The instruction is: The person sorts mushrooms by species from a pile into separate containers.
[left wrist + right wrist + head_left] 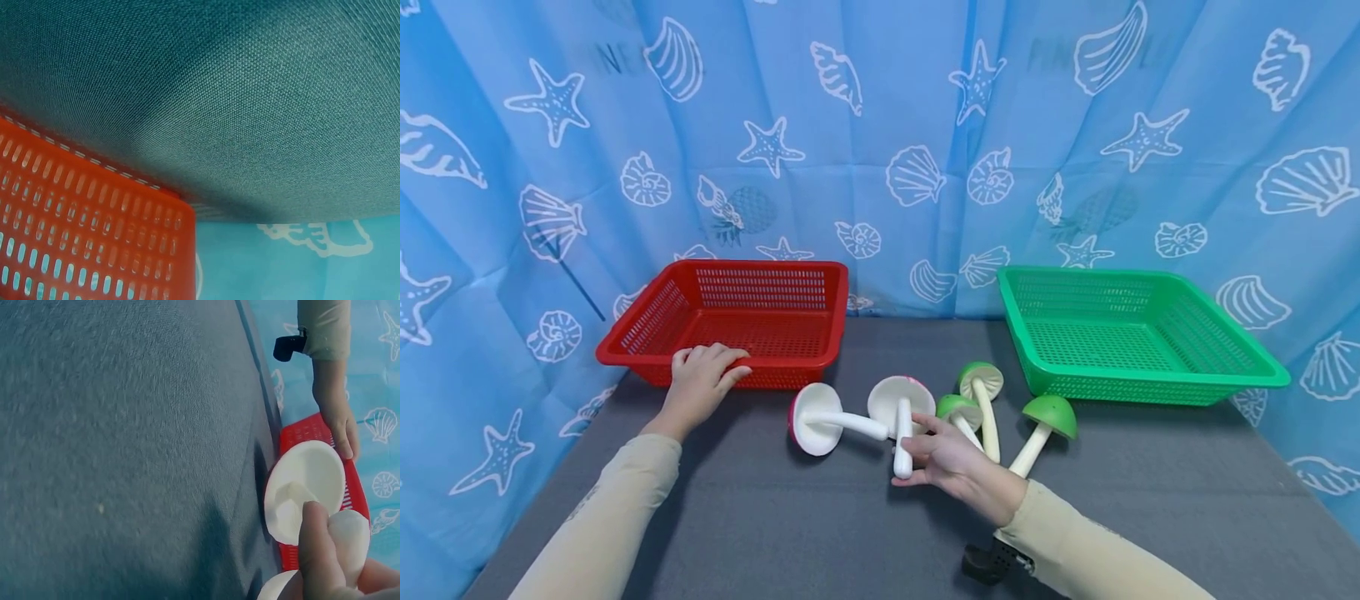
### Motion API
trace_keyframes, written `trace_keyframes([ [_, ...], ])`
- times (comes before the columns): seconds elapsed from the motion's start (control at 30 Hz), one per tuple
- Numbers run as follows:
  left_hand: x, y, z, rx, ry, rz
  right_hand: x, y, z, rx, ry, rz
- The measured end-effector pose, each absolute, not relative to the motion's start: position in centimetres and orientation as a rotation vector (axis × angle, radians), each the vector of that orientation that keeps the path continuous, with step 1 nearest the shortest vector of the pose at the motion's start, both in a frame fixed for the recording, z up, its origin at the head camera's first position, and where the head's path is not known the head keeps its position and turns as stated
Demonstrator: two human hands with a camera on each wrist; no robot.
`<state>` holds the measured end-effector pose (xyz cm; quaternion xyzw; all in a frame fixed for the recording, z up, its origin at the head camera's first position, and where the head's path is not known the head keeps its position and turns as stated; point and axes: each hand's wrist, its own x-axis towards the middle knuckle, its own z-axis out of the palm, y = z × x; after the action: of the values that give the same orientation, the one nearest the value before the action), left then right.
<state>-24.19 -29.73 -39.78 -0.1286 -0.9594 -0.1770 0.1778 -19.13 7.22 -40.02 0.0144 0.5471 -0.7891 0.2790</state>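
Observation:
My left hand (700,383) grips the near rim of a red basket (790,367), fingers over the edge; the left wrist view catches only the basket's slotted side (94,212). With thumb and fingers, my right hand (951,458) holds the white stem of a toy mushroom (904,450), whose pink-edged cap points away from me. Just left of it, a second pink-capped toy mushroom (820,417) lies on its side. Several green-capped toy mushrooms lie right of my right hand, among them one (1051,414) nearest the green basket.
A green plastic basket (1150,379) stands at the back right of the grey cloth-covered table (790,533). Behind both baskets hangs a blue curtain (880,100) with white shells and starfish.

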Motion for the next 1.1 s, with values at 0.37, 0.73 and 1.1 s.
trace_keyframes([
  [0.37, -24.3, -29.6, -39.9, -0.371, -2.693, -0.466, -20.3, 7.8, -37.5, 0.098, 1.490, -2.157],
  [0.73, -24.2, -29.6, -40.0, -0.369, -2.686, -0.454, -21.9, 7.1, -34.4, -0.002, 1.504, -2.195],
  [1.1, -24.2, -29.6, -39.9, -0.348, -2.706, -0.475, -23.8, 4.2, -32.8, 0.047, 1.496, -2.230],
])
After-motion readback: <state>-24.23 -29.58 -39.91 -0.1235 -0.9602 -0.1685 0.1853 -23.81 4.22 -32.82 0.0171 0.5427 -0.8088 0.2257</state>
